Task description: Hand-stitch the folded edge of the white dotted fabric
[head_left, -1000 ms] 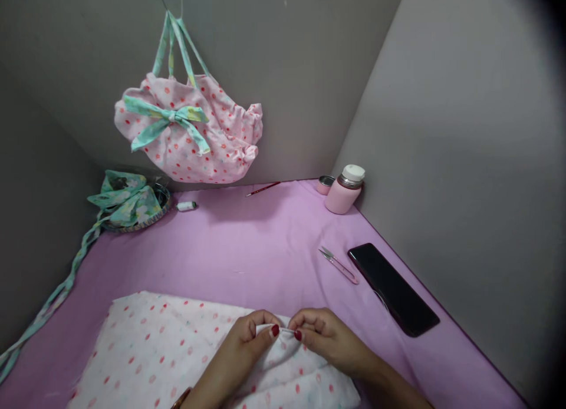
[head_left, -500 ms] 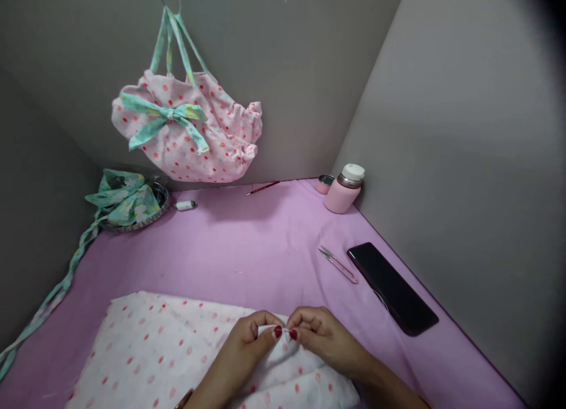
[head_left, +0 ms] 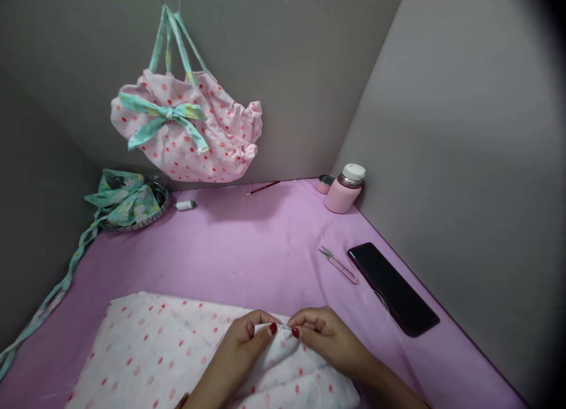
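White fabric (head_left: 168, 350) with red and pink dots lies across the near part of the table. My left hand (head_left: 247, 338) pinches the fabric's far edge between thumb and fingers. Just to its right, my right hand (head_left: 325, 338) pinches the same edge, a small gap from the left thumb. Between the two thumbs the edge is drawn into a narrow fold. Whether a needle or thread is in my fingers is too small to tell.
Pink thread snips (head_left: 338, 264) and a black phone (head_left: 393, 288) lie to the right. Behind them stands a pink bottle (head_left: 342, 194). A basket (head_left: 163, 205) with green fabric, a thread spool (head_left: 185, 205) and a red pencil (head_left: 263, 188) are farther back. A dotted bag (head_left: 186, 155) hangs above.
My thumbs have moved slightly apart, the left one a little to the left and up. A longer stretch of folded edge now shows between them.
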`<state>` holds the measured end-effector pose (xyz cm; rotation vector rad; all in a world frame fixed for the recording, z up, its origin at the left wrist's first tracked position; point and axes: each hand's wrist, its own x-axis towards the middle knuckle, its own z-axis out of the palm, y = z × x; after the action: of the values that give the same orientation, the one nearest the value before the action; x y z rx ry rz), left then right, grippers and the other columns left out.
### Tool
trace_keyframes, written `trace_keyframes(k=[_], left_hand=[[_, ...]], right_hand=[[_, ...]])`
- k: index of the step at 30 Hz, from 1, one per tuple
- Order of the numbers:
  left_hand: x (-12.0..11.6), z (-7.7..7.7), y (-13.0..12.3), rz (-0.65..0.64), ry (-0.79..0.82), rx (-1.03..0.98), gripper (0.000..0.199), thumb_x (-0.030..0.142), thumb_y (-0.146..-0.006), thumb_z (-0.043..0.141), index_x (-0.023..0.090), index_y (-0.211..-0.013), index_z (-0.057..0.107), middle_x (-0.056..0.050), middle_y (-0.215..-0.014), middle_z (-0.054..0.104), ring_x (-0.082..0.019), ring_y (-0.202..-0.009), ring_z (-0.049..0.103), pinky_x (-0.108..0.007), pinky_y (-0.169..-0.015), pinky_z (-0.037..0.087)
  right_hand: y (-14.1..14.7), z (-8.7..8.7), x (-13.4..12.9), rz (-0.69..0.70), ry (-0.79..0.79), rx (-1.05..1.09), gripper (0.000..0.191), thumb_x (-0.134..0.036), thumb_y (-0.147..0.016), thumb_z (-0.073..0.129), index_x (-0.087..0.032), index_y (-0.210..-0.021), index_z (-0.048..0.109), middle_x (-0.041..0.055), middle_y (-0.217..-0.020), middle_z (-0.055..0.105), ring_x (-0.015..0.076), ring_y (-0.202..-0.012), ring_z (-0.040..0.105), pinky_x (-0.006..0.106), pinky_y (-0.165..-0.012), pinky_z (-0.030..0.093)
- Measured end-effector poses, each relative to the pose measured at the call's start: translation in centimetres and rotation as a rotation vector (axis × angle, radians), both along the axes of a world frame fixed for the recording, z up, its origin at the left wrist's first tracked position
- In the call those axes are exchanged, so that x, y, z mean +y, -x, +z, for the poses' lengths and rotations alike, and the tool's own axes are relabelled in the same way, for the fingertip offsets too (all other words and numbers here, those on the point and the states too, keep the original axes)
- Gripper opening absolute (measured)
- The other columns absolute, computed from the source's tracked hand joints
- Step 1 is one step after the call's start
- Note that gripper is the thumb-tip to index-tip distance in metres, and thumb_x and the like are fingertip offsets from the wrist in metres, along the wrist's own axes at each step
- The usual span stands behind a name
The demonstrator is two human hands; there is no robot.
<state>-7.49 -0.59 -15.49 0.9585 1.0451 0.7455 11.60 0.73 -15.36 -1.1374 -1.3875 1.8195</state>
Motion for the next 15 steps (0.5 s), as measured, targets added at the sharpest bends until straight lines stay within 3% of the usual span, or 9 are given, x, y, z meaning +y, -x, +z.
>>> trace_keyframes(k=[15], left_hand=[[0.10, 0.67, -0.02, -0.001, -0.108, 0.217, 0.022, 0.034, -0.081, 0.053, 0.016, -0.076, 0.065, -0.005, -0.073, 0.066, -0.016, -0.068, 0.055, -0.026, -0.064, 0.040]], right_hand=[[0.04, 0.05, 0.14, 0.014, -0.058, -0.071, 0.014, -0.020, -0.078, 0.058, -0.013, -0.078, 0.070, 0.0010, -0.065, 0.063, 0.0093, -0.059, 0.050, 0.019, -0.055, 0.034]])
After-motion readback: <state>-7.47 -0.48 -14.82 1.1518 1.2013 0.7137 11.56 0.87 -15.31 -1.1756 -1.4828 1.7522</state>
